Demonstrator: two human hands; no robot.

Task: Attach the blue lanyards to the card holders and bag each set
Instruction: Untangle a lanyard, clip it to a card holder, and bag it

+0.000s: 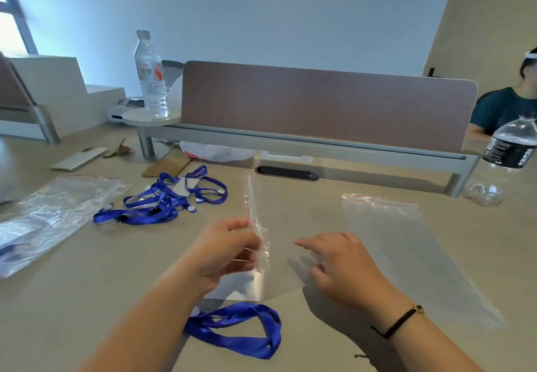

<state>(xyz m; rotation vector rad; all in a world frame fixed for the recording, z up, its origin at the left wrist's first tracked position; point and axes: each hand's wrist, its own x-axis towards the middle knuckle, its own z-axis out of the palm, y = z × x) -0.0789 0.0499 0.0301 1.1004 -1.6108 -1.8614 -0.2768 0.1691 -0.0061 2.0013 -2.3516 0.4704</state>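
Pinching a clear plastic bag (255, 220) by its near edge, my left hand (223, 251) has fingers curled shut on the film, and the bag's red-striped mouth stands up and away from me. My right hand (340, 267) hovers just beside it, fingers loosely spread and holding nothing. Under my left wrist lies a card holder (238, 287), with a blue lanyard (241, 329) looped on the table (87, 299) just in front of me. To the right lies a second empty bag (406, 246), flat. Farther left I see a tangle of lanyards and holders (171, 197), and beyond that a filled bag (49, 215). Two water bottles (152, 81) stand at the back.
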